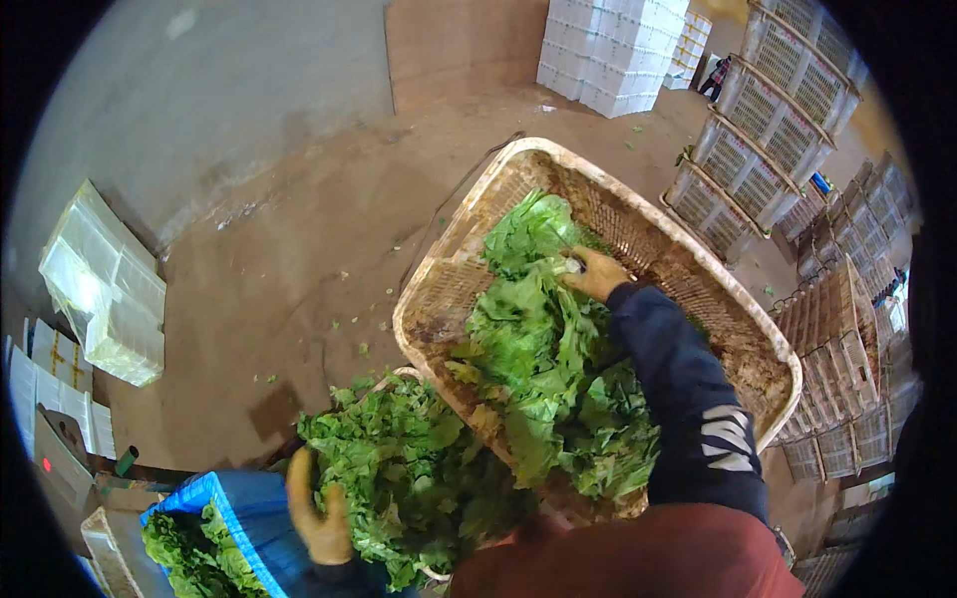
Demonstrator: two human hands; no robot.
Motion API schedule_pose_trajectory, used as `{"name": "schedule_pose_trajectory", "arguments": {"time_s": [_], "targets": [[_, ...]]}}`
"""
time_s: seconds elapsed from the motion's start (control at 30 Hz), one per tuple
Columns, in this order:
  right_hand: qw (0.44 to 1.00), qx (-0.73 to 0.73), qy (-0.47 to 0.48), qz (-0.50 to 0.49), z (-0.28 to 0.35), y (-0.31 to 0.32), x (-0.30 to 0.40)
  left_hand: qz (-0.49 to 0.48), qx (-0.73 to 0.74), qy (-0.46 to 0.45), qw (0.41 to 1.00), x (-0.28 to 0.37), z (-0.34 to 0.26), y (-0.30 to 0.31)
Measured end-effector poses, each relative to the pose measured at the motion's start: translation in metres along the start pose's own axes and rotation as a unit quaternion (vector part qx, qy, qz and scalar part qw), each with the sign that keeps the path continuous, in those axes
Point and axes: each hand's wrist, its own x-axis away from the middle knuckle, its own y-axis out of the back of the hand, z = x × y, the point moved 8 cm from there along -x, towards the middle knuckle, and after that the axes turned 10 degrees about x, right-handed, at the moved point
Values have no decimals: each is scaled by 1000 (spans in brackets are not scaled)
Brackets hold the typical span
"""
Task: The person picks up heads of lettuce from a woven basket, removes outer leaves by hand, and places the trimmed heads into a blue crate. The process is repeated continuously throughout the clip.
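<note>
My right hand (596, 274) reaches into a large, dirt-stained plastic crate (448, 288) and grips a leafy green head of lettuce (534, 224) at its pale cut stem. More lettuce (531, 351) lies beneath it along the crate's near side, some leaves yellowed. Fingers apart and holding nothing, my left hand (321, 512) is at the lower left, between a heap of loose green leaves (396, 441) and a blue-lined container (247, 497). Lettuce (194, 549) lies inside that blue lining. The leaf heap mostly hides the second basket under it.
Tall stacks of plastic crates (762, 134) rise on the right, with more crates (830, 351) below. White foam boxes stand in a stack (609, 52) at the back and in a wrapped block (112, 291) at left. Leaf scraps dot the floor (321, 284). A person (718, 77) is far off.
</note>
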Motion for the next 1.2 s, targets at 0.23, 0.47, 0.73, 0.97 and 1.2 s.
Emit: {"name": "schedule_pose_trajectory", "arguments": {"time_s": [0.23,0.47,0.73,0.97,1.2], "targets": [[932,-271,198,141,159,51,191,373,23,-136,918,0,-96,-187],[937,-150,303,85,212,18,307,300,496,460,672,137,56,-131],[961,184,151,142,208,-27,342,321,442,348,762,195,49,-49],[821,-483,86,291,240,-78,355,293,337,205,871,131,-34,-23],[832,-407,255,276,230,-176,336,109,454,263,845,141,8,1]]}}
